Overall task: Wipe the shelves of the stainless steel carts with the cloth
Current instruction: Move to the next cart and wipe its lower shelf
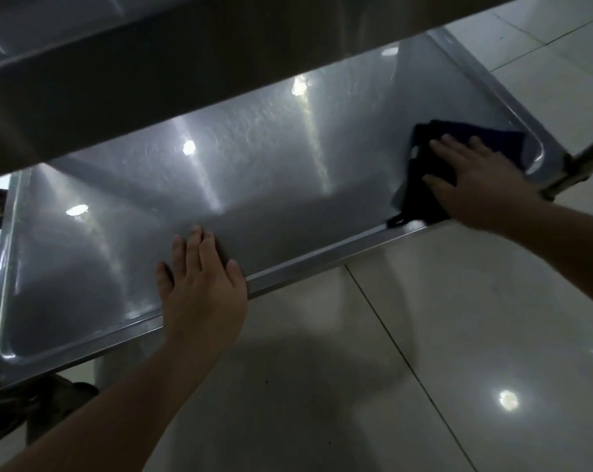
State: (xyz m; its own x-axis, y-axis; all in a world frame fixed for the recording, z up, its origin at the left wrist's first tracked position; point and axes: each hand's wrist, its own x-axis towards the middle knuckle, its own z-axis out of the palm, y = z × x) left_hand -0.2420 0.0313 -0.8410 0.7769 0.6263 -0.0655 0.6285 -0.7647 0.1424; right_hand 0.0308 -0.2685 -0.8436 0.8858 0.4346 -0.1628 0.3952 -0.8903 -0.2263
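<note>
Your right hand [475,182] lies flat, fingers spread, pressing the dark blue folded cloth [458,137] into the near right corner of the lower brushed stainless steel cart shelf [271,172]. Your left hand [199,284], its grip wide and holding nothing, braces on the shelf's front rim. Keep that palm pressure even and sweep leftward in overlapping passes, working into the rounded corners under the upper steel shelf [152,63].

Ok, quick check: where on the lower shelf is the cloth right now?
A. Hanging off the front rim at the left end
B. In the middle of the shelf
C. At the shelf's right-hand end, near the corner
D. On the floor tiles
C: the dark cloth lies under the flat right hand by the right corner of the lower shelf; the left hand rests on the front rim.
</note>
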